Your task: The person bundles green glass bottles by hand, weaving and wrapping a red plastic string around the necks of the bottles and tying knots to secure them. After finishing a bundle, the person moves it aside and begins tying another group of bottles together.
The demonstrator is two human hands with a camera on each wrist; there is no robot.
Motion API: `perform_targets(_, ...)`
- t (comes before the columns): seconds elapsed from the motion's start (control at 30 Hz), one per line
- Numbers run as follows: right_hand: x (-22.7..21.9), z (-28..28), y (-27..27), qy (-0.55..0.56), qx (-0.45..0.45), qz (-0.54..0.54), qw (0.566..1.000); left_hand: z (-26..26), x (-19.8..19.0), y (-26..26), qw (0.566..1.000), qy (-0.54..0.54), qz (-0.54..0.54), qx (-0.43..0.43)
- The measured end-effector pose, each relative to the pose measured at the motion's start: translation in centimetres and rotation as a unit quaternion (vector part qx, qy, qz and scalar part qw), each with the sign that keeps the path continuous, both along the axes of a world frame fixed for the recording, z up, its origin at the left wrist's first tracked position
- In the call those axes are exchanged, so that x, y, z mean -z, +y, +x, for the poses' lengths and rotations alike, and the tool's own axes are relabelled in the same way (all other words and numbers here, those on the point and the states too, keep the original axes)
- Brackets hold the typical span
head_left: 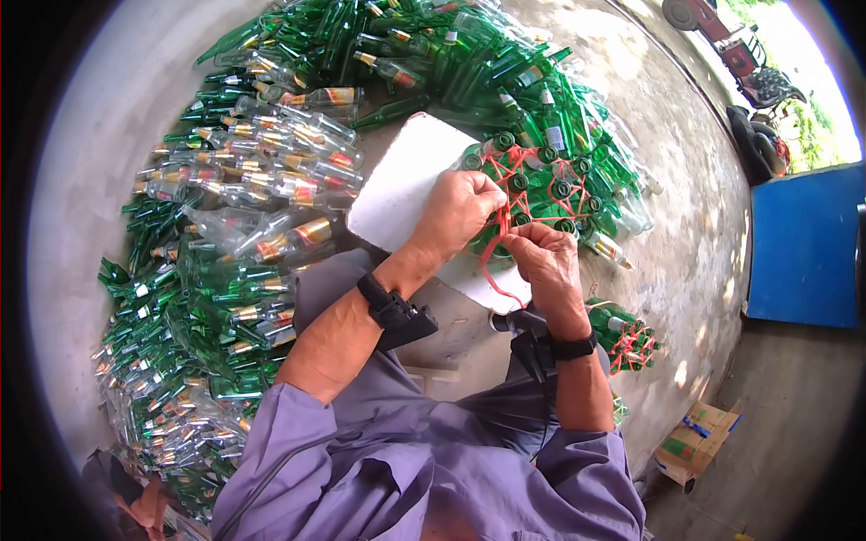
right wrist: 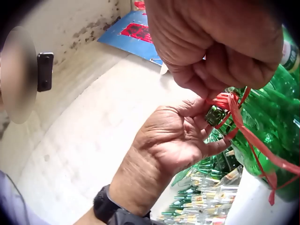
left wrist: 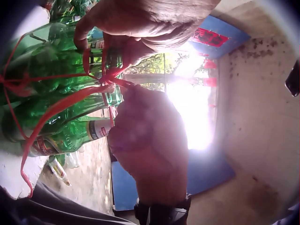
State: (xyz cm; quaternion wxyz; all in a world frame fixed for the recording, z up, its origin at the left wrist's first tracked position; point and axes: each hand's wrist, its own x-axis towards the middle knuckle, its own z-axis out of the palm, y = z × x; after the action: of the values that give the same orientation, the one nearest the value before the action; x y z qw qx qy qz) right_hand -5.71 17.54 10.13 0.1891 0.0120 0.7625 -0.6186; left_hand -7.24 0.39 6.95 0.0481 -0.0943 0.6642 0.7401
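A bundle of upright green glass bottles (head_left: 546, 185), laced around the necks with red plastic twine (head_left: 502, 221), stands on a white board (head_left: 406, 176). My left hand (head_left: 460, 212) is at the near left edge of the bundle, its fingers curled about the gathered twine beside a bottle neck. Close by on the right, my right hand (head_left: 548, 266) pinches the same twine between thumb and fingers. A loose tail of twine hangs down over the board's near edge. In the right wrist view, the strands bunch together (right wrist: 220, 101) between both hands' fingertips.
Many loose green and clear bottles (head_left: 298, 162) lie heaped to the left and beyond the board. Another twine-tied bundle (head_left: 627, 338) stands by my right knee. A cardboard box (head_left: 696, 442) and a blue panel (head_left: 803, 243) are farther right.
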Motion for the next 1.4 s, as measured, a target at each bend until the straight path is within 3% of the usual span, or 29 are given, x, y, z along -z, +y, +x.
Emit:
perform_targets(0.2, -0.5, 0.2, 0.5, -0.125, -0.025, -0.178, 0.976, -0.2, 0.1, 0.2, 0.998, 0.017, -0.054, -0.003)
perform_targets(0.43, -0.2, 0.2, 0.8, -0.16, -0.045, -0.211, 0.963, -0.4, 0.4, 0.5, 0.991, 0.038, -0.128, 0.008)
perform_targets(0.5, -0.5, 0.3, 0.7, -0.149, -0.047, -0.198, 0.968, -0.4, 0.8, 0.9, 0.946, 0.146, -0.287, -0.02)
perform_targets(0.53, -0.3, 0.4, 0.6, -0.15, -0.046, -0.198, 0.968, -0.3, 0.9, 1.1, 0.946, 0.146, -0.288, -0.019)
perform_targets(0.6, 0.0, 0.6, 0.7, -0.099, -0.09, -0.166, 0.977, -0.2, 0.7, 1.6, 0.906, 0.208, -0.361, -0.07)
perform_targets(0.73, -0.4, 1.1, 0.5, -0.098, -0.119, -0.153, 0.976, -0.4, -0.1, 1.7, 0.921, 0.144, -0.358, -0.05)
perform_targets(0.8, -1.3, 1.8, 0.2, -0.078, -0.176, -0.17, 0.967, -0.6, -0.1, 1.5, 0.938, 0.094, -0.333, -0.015)
perform_targets(0.93, -1.5, 2.1, -0.1, -0.128, -0.196, -0.149, 0.961, -0.4, -0.1, 1.3, 0.933, 0.119, -0.338, -0.015)
perform_targets(1.03, -1.8, 2.0, 0.6, -0.106, -0.207, -0.157, 0.96, -0.1, -0.1, 0.9, 0.925, 0.169, -0.341, -0.006)
perform_targets(1.2, -1.7, 2.9, 0.6, -0.088, -0.233, -0.134, 0.959, 0.0, 0.0, 0.4, 0.941, 0.148, -0.303, 0.037)
perform_targets(1.27, -1.3, 2.9, 0.7, -0.071, -0.245, -0.133, 0.958, 0.2, 0.0, 0.4, 0.917, 0.195, -0.348, 0.012)
perform_targets(1.4, -0.9, 3.2, 0.6, -0.055, -0.243, -0.126, 0.96, 0.0, -0.1, 0.3, 0.938, 0.145, -0.313, 0.036)
